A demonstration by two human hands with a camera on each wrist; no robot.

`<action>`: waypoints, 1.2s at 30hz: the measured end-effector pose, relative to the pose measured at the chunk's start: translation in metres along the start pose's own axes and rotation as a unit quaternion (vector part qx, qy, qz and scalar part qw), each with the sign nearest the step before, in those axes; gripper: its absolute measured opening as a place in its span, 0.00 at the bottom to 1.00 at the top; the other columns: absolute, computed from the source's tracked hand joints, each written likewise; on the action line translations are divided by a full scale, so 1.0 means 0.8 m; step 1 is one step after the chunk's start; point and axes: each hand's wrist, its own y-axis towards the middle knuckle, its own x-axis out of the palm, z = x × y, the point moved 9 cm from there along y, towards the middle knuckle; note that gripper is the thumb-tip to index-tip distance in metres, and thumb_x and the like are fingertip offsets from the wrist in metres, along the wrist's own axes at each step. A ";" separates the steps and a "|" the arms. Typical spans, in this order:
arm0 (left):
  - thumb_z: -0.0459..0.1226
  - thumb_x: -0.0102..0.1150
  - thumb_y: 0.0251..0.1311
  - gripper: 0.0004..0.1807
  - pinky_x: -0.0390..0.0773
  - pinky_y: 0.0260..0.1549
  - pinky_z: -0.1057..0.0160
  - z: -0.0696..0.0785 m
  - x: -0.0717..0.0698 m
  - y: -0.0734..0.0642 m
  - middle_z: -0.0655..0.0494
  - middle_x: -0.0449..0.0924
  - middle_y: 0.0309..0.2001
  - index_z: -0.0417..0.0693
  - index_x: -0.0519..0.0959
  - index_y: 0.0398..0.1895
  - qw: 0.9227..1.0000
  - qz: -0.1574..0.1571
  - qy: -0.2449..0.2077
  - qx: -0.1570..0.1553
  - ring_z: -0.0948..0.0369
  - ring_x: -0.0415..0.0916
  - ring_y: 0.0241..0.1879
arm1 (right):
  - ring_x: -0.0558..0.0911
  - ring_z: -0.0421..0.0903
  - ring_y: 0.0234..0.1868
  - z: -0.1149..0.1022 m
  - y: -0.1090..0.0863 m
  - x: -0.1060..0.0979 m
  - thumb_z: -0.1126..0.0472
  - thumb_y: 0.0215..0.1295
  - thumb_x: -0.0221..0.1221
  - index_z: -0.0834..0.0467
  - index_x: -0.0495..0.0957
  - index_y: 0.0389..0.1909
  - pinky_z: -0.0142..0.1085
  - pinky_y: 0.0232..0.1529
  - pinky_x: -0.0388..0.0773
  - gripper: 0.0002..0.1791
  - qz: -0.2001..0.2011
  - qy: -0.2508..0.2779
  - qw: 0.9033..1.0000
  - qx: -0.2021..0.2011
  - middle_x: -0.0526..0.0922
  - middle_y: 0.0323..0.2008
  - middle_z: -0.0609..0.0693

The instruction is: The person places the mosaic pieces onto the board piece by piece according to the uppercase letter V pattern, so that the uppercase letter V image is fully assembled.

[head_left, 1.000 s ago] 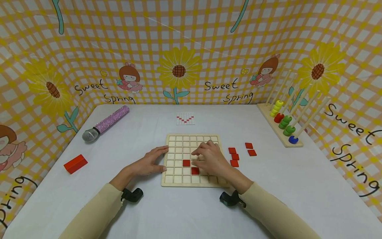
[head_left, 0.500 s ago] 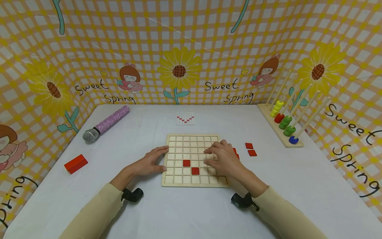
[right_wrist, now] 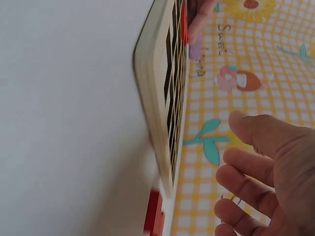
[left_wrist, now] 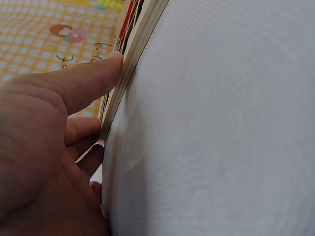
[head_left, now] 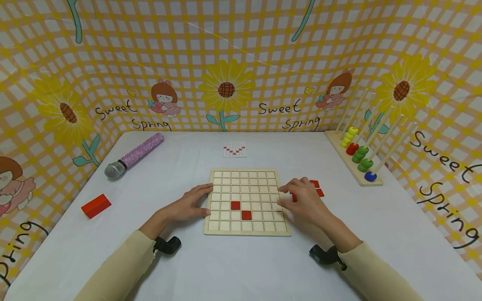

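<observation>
A wooden grid board (head_left: 226, 179) lies in the middle of the table, with one red square tile (head_left: 235, 205) in a cell and a second red tile (head_left: 246, 215) one row nearer and one column to the right. My left hand (head_left: 187, 205) rests against the board's left edge, thumb and fingers touching its rim, as the left wrist view also shows. Past the board's right edge, my right hand (head_left: 305, 200) hovers with thumb and fingers apart and nothing between them. It partly covers the loose red tiles (head_left: 315, 184) on the table there.
A small pattern card (head_left: 234, 149) lies behind the board. A glittery microphone (head_left: 135, 154) and a red block (head_left: 96, 206) lie at the left. At the back right stands a wooden bead stacker (head_left: 354, 159) with upright pegs. Patterned cloth (head_left: 226, 42) walls in the table.
My right hand has moved right, from over the board's grid to beyond its right edge near the loose tiles. The left hand has stayed put.
</observation>
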 end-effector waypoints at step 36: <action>0.41 0.61 0.58 0.42 0.40 0.68 0.36 -0.004 0.001 0.001 0.47 0.45 0.75 0.42 0.53 0.73 1.000 -0.002 -0.003 -0.014 0.45 0.39 0.74 | 0.65 0.58 0.50 0.117 -0.031 -0.033 0.57 0.52 0.68 0.60 0.81 0.48 0.49 0.44 0.63 0.21 -0.031 -0.029 0.995 0.086 0.77 0.45 0.59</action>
